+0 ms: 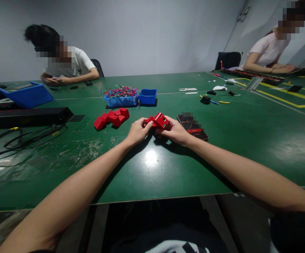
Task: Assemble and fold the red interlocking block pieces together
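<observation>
Above the green table, my left hand point(138, 131) and my right hand point(177, 131) meet at a red plastic housing point(160, 120). It has dark slots and a small green terminal block on its near side. My right fingers wrap its right side. My left thumb and fingers pinch the red plastic at its left end; I cannot tell whether that end is a separate piece. To the left of my left hand lies a cluster of similar red housings point(114, 118). A phone point(193, 128) with a lit screen lies just beyond my right hand.
Behind the hands stand a blue bin of coloured wires point(120, 101) and a smaller blue bin point(148, 96). Pliers point(218, 102) lie at back right. A black bar point(28, 117) and cables point(20, 142) occupy the left. Two people sit across the table.
</observation>
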Demonstrator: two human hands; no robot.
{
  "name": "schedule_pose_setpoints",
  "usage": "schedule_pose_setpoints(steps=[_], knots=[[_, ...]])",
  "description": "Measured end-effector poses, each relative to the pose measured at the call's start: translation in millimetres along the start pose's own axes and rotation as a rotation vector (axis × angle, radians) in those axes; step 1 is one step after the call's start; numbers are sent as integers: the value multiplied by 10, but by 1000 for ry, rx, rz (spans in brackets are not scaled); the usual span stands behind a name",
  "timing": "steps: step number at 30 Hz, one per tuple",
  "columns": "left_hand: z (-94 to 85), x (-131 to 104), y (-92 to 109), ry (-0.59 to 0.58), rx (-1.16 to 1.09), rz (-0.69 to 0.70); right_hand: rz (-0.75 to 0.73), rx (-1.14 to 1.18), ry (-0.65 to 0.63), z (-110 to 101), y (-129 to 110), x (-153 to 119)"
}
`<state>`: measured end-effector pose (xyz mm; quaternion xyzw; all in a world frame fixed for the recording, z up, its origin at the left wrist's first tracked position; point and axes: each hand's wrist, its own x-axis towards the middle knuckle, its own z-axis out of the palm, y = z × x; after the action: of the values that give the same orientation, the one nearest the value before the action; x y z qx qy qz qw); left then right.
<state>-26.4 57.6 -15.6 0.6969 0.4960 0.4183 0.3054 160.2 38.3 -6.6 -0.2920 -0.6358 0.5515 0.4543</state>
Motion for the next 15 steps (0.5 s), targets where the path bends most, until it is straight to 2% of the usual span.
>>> schedule_pose_setpoints(steps=[5, 10, 15], knots=[[-19, -19, 29, -50, 36, 33, -44, 31, -24, 0, 26, 25], [-40, -23, 31, -154, 116, 71, -43, 29, 31, 20, 6, 27], [-52, -23, 24, -233, 121, 126, 24, -6, 96, 33, -31, 12]])
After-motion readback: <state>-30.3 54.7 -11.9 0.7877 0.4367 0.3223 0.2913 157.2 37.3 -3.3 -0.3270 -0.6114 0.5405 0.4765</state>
